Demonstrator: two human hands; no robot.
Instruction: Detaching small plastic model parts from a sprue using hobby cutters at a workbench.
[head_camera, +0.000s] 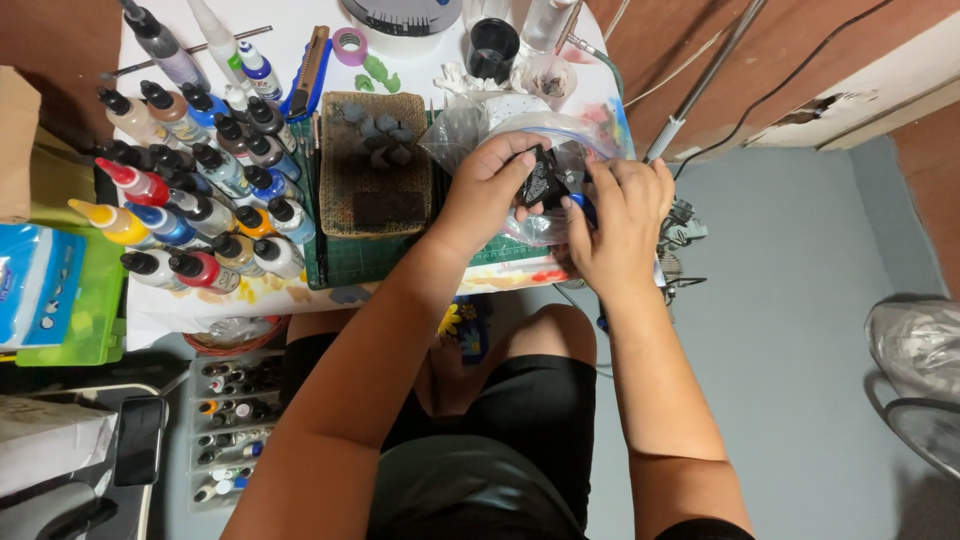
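1. Over the right part of the white table (300, 60), above a clear plastic bag (560, 135), we hold a small black angular piece (543, 183) between our two hands; it sits in the gap between them, clear of the tabletop as far as we can tell.
2. Our left hand (488, 190) lies to the left of the piece and pinches it, thumb and fingers narrowed onto its left edge, so this hand is the one touching it most plainly.
3. Our right hand (620, 225) lies to the right and a little nearer our body, fingers curled inward; a blue bit (585, 208) shows at its fingertips, but we cannot tell whether that is a tool or part of something else, nor how firmly it is gripped.
4. Seen from above, the piece looks dark, faceted and slightly glossy, with small pale highlights; its long axis seems to run roughly away from us, though our fingers hide much of it.
5. Left of our hands lie a woven mat (375, 165) with grey lumps on a green cutting mat (360, 262), and, further left, rows of paint dropper bottles (200, 190).
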